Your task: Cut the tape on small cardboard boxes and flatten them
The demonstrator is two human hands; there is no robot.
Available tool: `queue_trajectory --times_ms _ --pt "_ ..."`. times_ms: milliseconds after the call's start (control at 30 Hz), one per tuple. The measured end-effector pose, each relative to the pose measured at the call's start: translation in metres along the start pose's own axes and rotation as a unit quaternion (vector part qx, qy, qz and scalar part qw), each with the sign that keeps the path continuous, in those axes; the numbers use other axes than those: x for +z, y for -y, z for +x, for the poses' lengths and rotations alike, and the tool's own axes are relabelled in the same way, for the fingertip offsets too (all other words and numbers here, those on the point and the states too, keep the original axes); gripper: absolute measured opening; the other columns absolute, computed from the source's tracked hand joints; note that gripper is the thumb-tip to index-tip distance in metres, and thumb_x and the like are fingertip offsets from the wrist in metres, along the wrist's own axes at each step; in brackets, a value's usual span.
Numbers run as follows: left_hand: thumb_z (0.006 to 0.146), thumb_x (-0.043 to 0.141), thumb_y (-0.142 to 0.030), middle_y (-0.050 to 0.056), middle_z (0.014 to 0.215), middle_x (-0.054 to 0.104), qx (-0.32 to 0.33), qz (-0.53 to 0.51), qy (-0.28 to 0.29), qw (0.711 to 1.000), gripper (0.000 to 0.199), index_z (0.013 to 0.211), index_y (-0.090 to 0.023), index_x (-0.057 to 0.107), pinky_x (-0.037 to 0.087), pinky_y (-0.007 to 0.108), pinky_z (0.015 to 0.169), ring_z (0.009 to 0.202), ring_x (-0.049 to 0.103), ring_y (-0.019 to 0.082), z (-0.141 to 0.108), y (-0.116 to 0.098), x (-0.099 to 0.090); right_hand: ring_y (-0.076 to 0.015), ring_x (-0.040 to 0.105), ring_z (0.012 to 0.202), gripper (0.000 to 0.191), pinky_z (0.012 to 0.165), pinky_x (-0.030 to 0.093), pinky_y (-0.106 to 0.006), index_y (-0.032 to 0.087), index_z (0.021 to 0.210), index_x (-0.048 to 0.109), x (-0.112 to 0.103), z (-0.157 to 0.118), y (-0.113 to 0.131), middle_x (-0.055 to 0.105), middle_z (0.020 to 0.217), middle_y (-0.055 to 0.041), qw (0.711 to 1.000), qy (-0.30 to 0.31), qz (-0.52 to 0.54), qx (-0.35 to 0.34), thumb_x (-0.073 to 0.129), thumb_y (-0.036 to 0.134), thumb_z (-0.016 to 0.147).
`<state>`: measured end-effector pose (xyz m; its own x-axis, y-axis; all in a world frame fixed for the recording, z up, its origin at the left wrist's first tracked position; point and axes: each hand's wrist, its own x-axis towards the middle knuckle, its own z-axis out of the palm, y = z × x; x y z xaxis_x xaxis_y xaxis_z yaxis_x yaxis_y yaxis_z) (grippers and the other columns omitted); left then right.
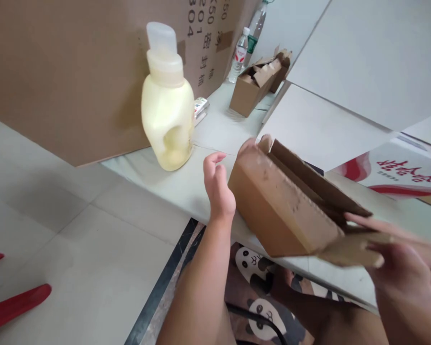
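Note:
An opened cardboard box lies tilted near the table's front edge, its flaps standing up. My left hand is raised beside the box's left end, holding nothing, fingers loosely bent and apart from the bottle. At the box's right end, my right hand is blurred by motion and closed on a cardboard flap. A pale yellow bottle with a whitish cap stands left of my left hand. The inside of the box is mostly hidden by its flaps.
A large carton stands behind the bottle. Further back are a small packet, water bottles and a smaller open box. A white-red carton lies right. The table ends above my legs.

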<state>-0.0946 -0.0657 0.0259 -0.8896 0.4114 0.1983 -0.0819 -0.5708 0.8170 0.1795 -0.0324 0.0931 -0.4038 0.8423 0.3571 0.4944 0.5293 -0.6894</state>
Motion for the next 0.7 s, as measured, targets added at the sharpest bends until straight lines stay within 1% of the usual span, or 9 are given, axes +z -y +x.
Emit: queue_trajectory --times_ms 33,100,133,200,267,367,467,600,700 --pt "0.091 0.056 -0.039 0.006 0.104 0.064 0.022 0.01 0.077 0.997 0.021 0.096 -0.023 0.069 0.043 0.034 0.097 0.106 0.059 0.022 -0.006 -0.003 0.004 -0.0364 0.073 0.084 0.035 0.058 0.051 -0.05 0.04 0.055 0.068 -0.013 -0.016 -0.007 0.07 0.071 -0.0136 1.0 -0.018 -0.01 -0.006 0.054 0.054 0.085" --pt "0.089 0.06 -0.046 0.009 0.109 0.066 0.045 0.016 0.226 0.973 0.029 0.103 -0.023 0.072 0.044 0.039 0.101 0.109 0.06 0.026 -0.018 -0.007 0.016 -0.04 0.073 0.092 0.029 0.059 0.052 -0.052 0.041 0.059 0.069 -0.025 -0.034 -0.02 0.065 0.063 -0.0117 0.997 -0.051 -0.029 -0.04 0.058 0.046 0.086" --pt "0.088 0.062 -0.047 0.01 0.109 0.066 0.052 0.022 0.283 0.958 0.032 0.104 -0.023 0.074 0.045 0.041 0.101 0.108 0.06 0.026 -0.025 -0.008 0.023 -0.0406 0.073 0.094 0.029 0.061 0.053 -0.052 0.038 0.059 0.067 -0.025 -0.037 -0.026 0.06 0.057 -0.0095 0.996 -0.059 -0.03 -0.057 0.059 0.042 0.086" --pt "0.087 0.063 -0.05 0.01 0.11 0.065 0.075 0.058 0.34 0.936 0.033 0.1 -0.023 0.077 0.046 0.042 0.102 0.108 0.061 0.027 -0.035 -0.008 0.037 -0.0395 0.074 0.096 0.038 0.062 0.054 -0.048 0.03 0.052 0.054 -0.021 -0.034 -0.04 0.049 0.048 -0.0049 0.993 -0.075 -0.011 -0.089 0.058 0.038 0.09" --pt "0.091 0.055 -0.053 0.011 0.113 0.062 0.114 0.127 0.345 0.923 0.04 0.096 -0.022 0.079 0.046 0.042 0.103 0.108 0.061 0.026 -0.043 -0.004 0.048 -0.0359 0.074 0.094 0.042 0.062 0.052 -0.043 0.026 0.053 0.046 -0.015 -0.026 -0.053 0.043 0.047 -0.0022 0.988 -0.112 0.015 -0.103 0.054 0.035 0.093" --pt "0.097 0.039 -0.057 0.01 0.114 0.058 0.167 0.238 0.321 0.901 0.054 0.096 -0.02 0.078 0.045 0.041 0.105 0.111 0.059 0.025 -0.048 0.003 0.053 -0.0305 0.074 0.088 0.037 0.059 0.05 -0.036 0.025 0.058 0.046 -0.007 -0.019 -0.067 0.043 0.05 -0.0004 0.975 -0.156 0.048 -0.148 0.054 0.03 0.094" --pt "0.097 0.037 -0.056 0.009 0.111 0.055 0.191 0.302 0.296 0.886 0.051 0.093 -0.02 0.074 0.044 0.041 0.105 0.116 0.055 0.026 -0.048 0.01 0.05 -0.0258 0.073 0.084 0.03 0.052 0.045 -0.031 0.024 0.062 0.048 -0.005 -0.019 -0.07 0.049 0.056 -0.0003 0.963 -0.172 0.073 -0.196 0.056 0.018 0.09" --pt "0.092 0.039 -0.048 0.006 0.1 0.053 0.273 0.233 0.217 0.908 0.031 0.083 -0.023 0.055 0.046 0.043 0.1 0.109 0.056 0.025 -0.051 0.018 0.052 -0.0231 0.071 0.086 0.026 0.054 0.046 -0.03 0.023 0.067 0.049 -0.01 -0.018 -0.066 0.058 0.065 -0.0018 0.963 -0.173 0.113 -0.171 0.054 0.011 0.089" --pt "0.087 0.043 -0.039 0.002 0.097 0.052 0.285 0.177 0.177 0.925 0.016 0.084 -0.024 0.038 0.052 0.04 0.079 0.08 0.062 0.018 -0.059 0.021 0.058 -0.0218 0.069 0.086 0.02 0.061 0.051 -0.033 0.024 0.076 0.055 -0.011 -0.018 -0.062 0.063 0.08 -0.0036 0.972 -0.161 0.129 -0.109 0.052 0.009 0.089"
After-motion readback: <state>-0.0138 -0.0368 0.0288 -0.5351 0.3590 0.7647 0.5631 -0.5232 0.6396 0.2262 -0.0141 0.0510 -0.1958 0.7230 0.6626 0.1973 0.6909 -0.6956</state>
